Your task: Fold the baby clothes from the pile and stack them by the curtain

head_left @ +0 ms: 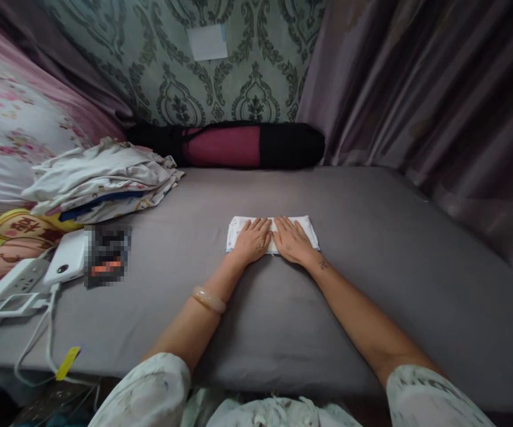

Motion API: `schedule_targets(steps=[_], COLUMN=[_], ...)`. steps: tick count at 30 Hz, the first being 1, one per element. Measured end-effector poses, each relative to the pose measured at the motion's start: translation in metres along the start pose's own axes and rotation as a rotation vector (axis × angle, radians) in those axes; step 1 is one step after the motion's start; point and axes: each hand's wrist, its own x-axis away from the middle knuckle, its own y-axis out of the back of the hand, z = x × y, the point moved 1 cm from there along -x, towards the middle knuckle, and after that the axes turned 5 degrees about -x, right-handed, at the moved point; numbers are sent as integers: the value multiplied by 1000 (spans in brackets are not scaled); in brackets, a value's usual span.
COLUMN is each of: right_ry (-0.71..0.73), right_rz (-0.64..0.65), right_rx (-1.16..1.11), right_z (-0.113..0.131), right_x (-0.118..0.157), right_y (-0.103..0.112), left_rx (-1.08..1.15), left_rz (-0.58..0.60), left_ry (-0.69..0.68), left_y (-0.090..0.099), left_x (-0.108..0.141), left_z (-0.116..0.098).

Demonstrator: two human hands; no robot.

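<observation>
A white cloth (307, 226), folded into a small flat rectangle with a bluish edge, lies on the grey bed sheet in front of me. My left hand (254, 239) rests flat on its left half, fingers stretched out. On the right half, my right hand (292, 239) presses down palm-first, its fingers extended too. The fingertips point away from me and the hands nearly meet at the cloth's middle. Whatever is under the palms is hidden. A pale bangle (209, 300) circles my left forearm.
A pile of folded clothes (105, 178) sits at the back left. Nearer are a white power bank (67, 258), a power strip (7, 296) and cables (50, 332). A long black and red bag (225, 146) lies against the wall. Curtains (372, 89) hang on the right.
</observation>
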Motion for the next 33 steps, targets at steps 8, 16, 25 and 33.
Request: schedule_targets(steps=[8,16,25,33], right_ry=[49,108,29,11], right_rz=[-12,6,-21,-49], right_rx=[-19,-39,30,50], right_z=[2,2,0,-3], right_x=[-2,-6,1,1], right_y=[2,0,-3,-1], left_rx=[16,10,-79,-96], left_rz=[-38,-44,-46,-78], left_ry=[20,24,156,188], left_y=[3,2,-1,1], left_x=[-1,0,10,12], left_z=[-1,1,4,6])
